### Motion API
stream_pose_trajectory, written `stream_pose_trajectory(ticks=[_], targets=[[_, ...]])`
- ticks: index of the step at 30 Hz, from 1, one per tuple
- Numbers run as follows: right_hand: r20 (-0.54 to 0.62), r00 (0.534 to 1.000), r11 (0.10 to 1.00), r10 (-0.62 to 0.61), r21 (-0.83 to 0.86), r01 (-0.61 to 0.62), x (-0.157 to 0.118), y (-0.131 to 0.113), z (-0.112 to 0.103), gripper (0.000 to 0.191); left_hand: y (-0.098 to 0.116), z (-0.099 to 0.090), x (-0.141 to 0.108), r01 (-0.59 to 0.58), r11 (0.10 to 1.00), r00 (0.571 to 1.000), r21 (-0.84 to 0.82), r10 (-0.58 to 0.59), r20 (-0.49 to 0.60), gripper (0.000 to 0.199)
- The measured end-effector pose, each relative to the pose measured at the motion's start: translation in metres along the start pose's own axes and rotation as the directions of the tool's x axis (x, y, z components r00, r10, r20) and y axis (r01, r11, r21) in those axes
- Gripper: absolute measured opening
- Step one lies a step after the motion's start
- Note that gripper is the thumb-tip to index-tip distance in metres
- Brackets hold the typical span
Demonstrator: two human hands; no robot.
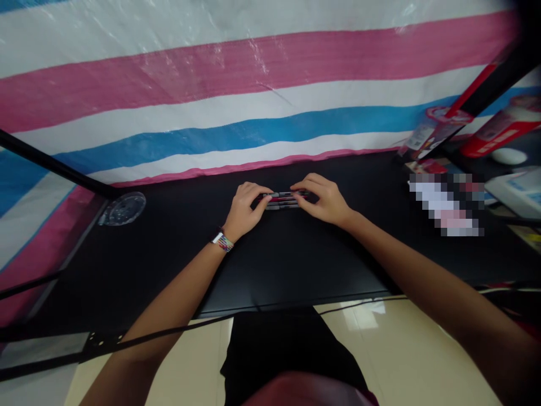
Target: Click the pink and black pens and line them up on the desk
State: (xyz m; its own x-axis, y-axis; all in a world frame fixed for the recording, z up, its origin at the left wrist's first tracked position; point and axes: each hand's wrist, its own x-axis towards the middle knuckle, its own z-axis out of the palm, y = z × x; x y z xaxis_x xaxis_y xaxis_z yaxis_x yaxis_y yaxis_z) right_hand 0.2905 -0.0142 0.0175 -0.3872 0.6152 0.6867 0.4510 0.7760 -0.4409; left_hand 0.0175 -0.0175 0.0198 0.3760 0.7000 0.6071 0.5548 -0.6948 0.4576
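Observation:
Several slim pens lie side by side across the black desk, dark and grey with a red one among them. My left hand pinches their left ends between thumb and fingers. At their right ends, my right hand holds them in the same way. The pen tips are hidden by my fingers. A watch with a colourful band is on my left wrist.
A clear plastic lid or dish lies at the desk's left. To the right stand a cup with a red straw and a red-and-white container. A white oval object lies beside them. Striped sheeting hangs behind.

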Motion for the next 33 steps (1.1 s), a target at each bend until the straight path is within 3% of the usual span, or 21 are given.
stream_pose_trajectory(ticks=[4,9,16,24,28,33], targets=[[0.000,0.975,0.951,0.223,0.220,-0.217,0.003,0.005,0.000,0.013,-0.001,0.000,0.001,0.037,0.999,0.998,-0.027,-0.038,-0.048,0.010],[0.093,0.874,0.719,0.476,0.531,-0.448,0.004,0.012,0.004,0.021,-0.002,0.002,0.002,0.053,0.996,0.993,-0.071,-0.060,-0.103,0.005],[0.110,0.833,0.547,0.543,0.706,-0.450,0.003,0.024,0.005,0.019,-0.001,0.003,0.002,0.054,0.996,0.992,-0.076,-0.062,-0.108,0.004],[0.136,0.786,0.456,0.603,0.750,-0.479,0.007,0.023,0.007,0.027,-0.001,0.002,0.000,0.050,0.991,0.989,-0.126,-0.067,-0.132,0.003],[0.135,0.793,0.453,0.594,0.759,-0.468,0.007,0.023,0.008,0.027,-0.002,0.002,-0.001,0.068,0.989,0.987,-0.130,-0.086,-0.137,0.004],[0.082,0.824,0.521,0.561,0.738,-0.428,0.005,0.027,0.005,0.027,-0.003,0.005,0.000,0.087,0.985,0.983,-0.152,-0.109,-0.147,0.005]])
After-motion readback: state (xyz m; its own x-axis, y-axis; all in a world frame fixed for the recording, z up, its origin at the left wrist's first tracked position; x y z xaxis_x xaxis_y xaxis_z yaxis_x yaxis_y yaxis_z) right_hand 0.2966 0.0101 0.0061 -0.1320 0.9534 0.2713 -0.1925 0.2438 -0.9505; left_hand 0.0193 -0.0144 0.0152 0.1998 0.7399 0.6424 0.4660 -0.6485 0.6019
